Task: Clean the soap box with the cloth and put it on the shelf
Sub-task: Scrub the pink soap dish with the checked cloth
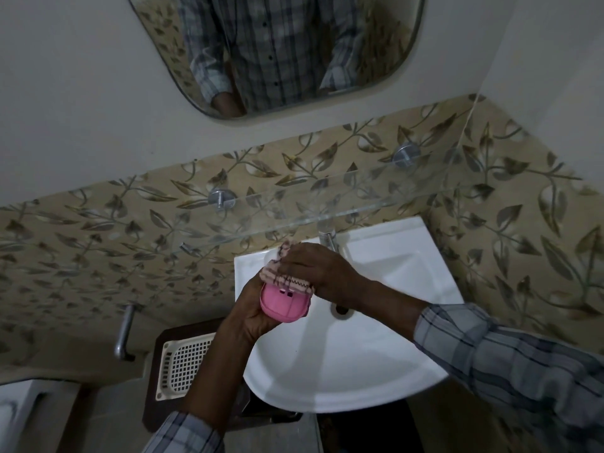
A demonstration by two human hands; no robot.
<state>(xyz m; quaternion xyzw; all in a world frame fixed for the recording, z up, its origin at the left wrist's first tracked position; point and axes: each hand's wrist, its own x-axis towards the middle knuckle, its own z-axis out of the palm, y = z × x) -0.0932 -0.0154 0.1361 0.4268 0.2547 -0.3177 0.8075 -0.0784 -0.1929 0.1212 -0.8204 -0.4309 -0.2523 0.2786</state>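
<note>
At the far left, a curved metal handle on the leaf-patterned wall tiles. Just right of it and lower, a white perforated basket lying on a dark brown surface beside the sink.

Rising from the bottom edge in a checked sleeve, forearm angled up and to the right, wrist bent inward over the basin's left rim. Left hand wrapped round the pink soap box from its left side and underneath, fingers curled along the lower edge, gripping it firmly. Soap box held in the air above the left part of the white sink, tilted so that its rounded near end faces the camera, not on the shelf.

Draped over the far end of the box, a pink striped cloth with a dark stitched edge, one bunched corner sticking up behind the knuckles. Right hand on top of it, back of the hand upward, fingers bent down over the fabric and clamping it against the box. Right forearm stretching back across the basin to the lower right into another checked sleeve.

Beyond the hands, a chrome tap at the back of the sink and the drain hole partly hidden under the right wrist. Above them, a glass shelf on two round metal mounts, running along the wall, with a mirror higher up.
</note>
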